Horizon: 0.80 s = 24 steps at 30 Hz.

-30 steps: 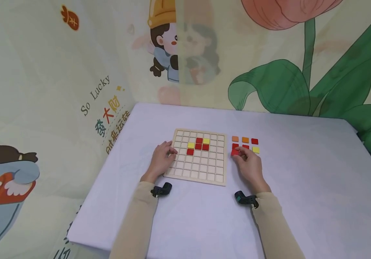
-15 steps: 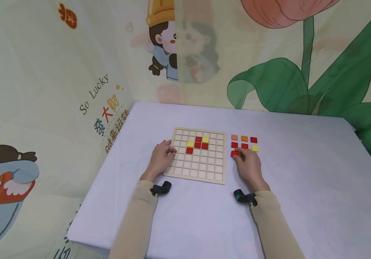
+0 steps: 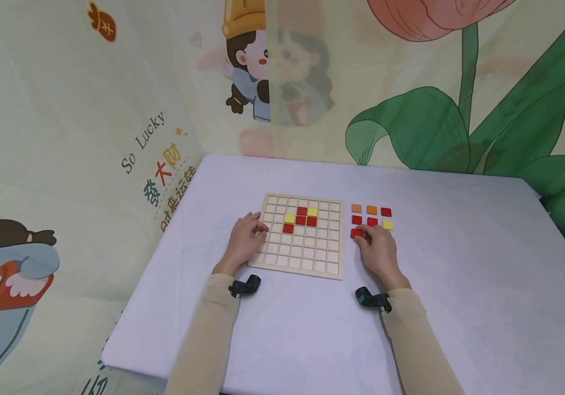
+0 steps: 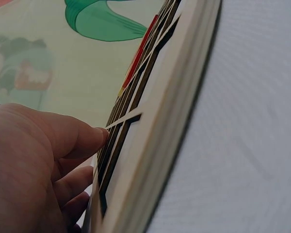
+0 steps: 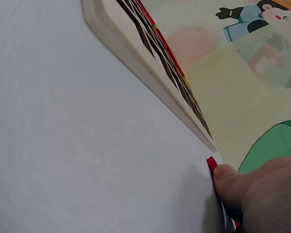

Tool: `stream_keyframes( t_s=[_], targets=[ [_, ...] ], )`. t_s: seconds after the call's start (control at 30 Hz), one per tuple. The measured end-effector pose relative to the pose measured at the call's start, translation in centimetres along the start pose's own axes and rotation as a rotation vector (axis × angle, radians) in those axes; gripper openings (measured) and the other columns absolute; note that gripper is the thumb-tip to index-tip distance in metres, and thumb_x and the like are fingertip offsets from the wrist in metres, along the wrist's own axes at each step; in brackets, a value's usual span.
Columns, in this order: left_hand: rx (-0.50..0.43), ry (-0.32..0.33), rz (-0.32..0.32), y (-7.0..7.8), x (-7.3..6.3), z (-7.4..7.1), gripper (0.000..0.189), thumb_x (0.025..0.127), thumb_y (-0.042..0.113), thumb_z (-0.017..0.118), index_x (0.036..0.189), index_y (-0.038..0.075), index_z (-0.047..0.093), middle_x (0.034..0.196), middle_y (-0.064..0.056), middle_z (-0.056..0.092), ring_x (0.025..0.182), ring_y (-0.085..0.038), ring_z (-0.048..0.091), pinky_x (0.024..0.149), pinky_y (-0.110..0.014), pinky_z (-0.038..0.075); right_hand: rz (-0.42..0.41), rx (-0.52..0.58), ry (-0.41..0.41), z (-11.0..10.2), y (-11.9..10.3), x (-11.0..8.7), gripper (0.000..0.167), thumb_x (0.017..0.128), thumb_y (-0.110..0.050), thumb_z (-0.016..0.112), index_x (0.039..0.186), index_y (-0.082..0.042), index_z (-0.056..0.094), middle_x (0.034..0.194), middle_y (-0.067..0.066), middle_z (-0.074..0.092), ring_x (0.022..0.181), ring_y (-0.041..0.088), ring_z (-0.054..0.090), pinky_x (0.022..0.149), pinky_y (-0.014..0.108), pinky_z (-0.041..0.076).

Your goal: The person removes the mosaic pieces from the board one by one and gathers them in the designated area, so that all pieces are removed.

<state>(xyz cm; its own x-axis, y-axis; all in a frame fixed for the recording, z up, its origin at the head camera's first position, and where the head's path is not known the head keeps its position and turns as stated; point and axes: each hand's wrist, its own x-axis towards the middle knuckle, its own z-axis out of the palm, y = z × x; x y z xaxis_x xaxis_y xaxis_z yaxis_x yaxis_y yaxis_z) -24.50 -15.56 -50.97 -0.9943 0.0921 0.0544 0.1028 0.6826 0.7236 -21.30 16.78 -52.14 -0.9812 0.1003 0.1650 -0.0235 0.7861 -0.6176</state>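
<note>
A square wooden grid board (image 3: 312, 255) lies on the table with red and yellow tiles in some upper cells. My left hand (image 3: 243, 241) rests at its left edge; in the left wrist view the thumb (image 4: 89, 138) touches the board's edge (image 4: 150, 145), the other fingers loosely bent beside it. Right of the board, my right hand (image 3: 380, 252) pinches a red tile (image 3: 355, 233) at the front left of a small tile group. Seen from the right wrist, the thumb (image 5: 225, 177) lies against the red tile (image 5: 212, 162); the other fingers are mostly hidden.
Behind the right hand are two orange tiles (image 3: 371, 210), a dark red tile (image 3: 385, 212), red tiles (image 3: 356, 220) and a yellow tile (image 3: 387, 225) in rows. A white cloth (image 3: 475, 263) covers the table. Printed curtains (image 3: 401, 71) stand behind and to the left.
The red tile under my right fingers has come down slightly toward the table and now looks lower and flatter. My left hand stays at the board; the head view shifts a little.
</note>
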Motion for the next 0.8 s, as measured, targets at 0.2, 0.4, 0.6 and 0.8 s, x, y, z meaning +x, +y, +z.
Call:
stream_keyframes(
  t_s=[0.2, 0.4, 0.6, 0.8],
  targets=[
    [-0.011, -0.006, 0.0, 0.01, -0.03, -0.15, 0.011, 0.093, 0.012, 0.058, 0.098, 0.009, 0.068, 0.152, -0.009, 0.042, 0.148, -0.025, 0.022, 0.124, -0.037, 0.008, -0.006, -0.008, -0.005, -0.06, -0.1, 0.07, 0.036, 0.093, -0.011, 0.065, 0.127, 0.001, 0.062, 0.095, 0.014, 0.057, 0.09, 0.028, 0.048, 0.077, 0.039, 0.044],
    [-0.01, -0.003, 0.015, 0.07, -0.03, -0.19, 0.011, 0.093, 0.012, 0.058, 0.098, 0.008, 0.068, 0.151, -0.011, 0.042, 0.147, -0.028, 0.022, 0.124, -0.039, 0.008, -0.017, -0.005, -0.004, -0.18, -0.11, 0.12, 0.034, 0.093, -0.009, 0.065, 0.125, 0.002, 0.062, 0.094, 0.014, 0.057, 0.089, 0.028, 0.048, 0.074, 0.038, 0.042],
    [-0.01, -0.009, 0.017, -0.06, -0.03, -0.22, 0.011, 0.094, 0.013, 0.058, 0.098, 0.009, 0.067, 0.152, -0.01, 0.042, 0.147, -0.027, 0.022, 0.124, -0.038, 0.007, -0.024, -0.003, -0.006, -0.23, -0.05, 0.17, 0.033, 0.093, -0.008, 0.065, 0.124, 0.002, 0.063, 0.093, 0.014, 0.057, 0.087, 0.028, 0.048, 0.073, 0.037, 0.04],
    [-0.02, -0.007, 0.03, -0.08, -0.03, -0.3, 0.011, 0.093, 0.012, 0.058, 0.097, 0.008, 0.067, 0.151, -0.011, 0.042, 0.147, -0.029, 0.023, 0.124, -0.039, 0.008, -0.014, 0.002, -0.01, -0.28, -0.15, 0.13, 0.033, 0.093, -0.008, 0.064, 0.125, 0.002, 0.062, 0.094, 0.014, 0.057, 0.088, 0.029, 0.048, 0.074, 0.037, 0.04]
  ],
)
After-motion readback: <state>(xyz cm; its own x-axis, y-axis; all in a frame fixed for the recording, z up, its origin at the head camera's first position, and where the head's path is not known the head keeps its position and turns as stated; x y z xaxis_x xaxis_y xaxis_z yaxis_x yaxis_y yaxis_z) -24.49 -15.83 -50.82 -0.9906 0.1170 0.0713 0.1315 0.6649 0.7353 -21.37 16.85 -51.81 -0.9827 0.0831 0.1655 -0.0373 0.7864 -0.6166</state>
